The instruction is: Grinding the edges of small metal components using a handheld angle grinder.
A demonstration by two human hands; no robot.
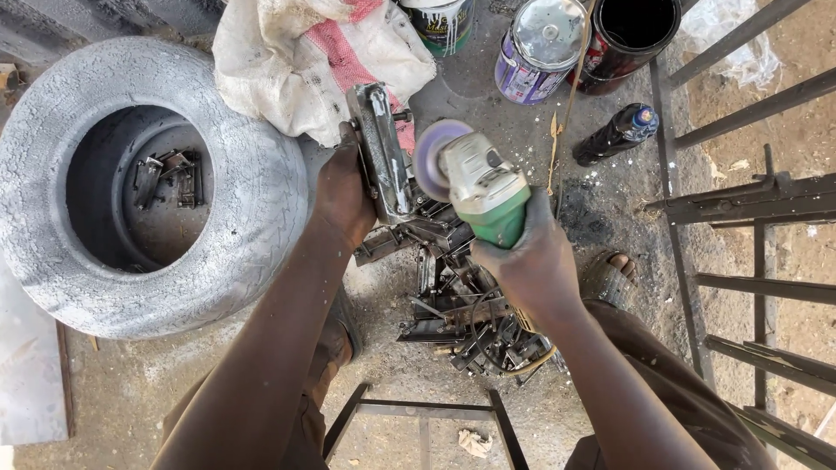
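Looking down from my head, at left of the frame lies a grey, cracked tyre (pixel 148 187) flat on the concrete floor (pixel 139 383), with small dark metal brackets (pixel 167 178) dropped in its hollow. Right of it, my left hand (pixel 344 193) has its fingers pinching a flat, paint-flecked steel piece (pixel 381 148), held upright near the centre so its edge faces the tool. My right hand (pixel 533 265) has its fingers wrapped tight round the green body of an angle grinder (pixel 479 187), whose blurred disc sits just beside the steel. Below both, a heap of dark angular offcuts (pixel 461 305). Above, a soiled white and red sack (pixel 313 52). At upper right stand round paint tins (pixel 544 39) and a dark bottle (pixel 618 132); rusty bars (pixel 758 209) fill the right edge.
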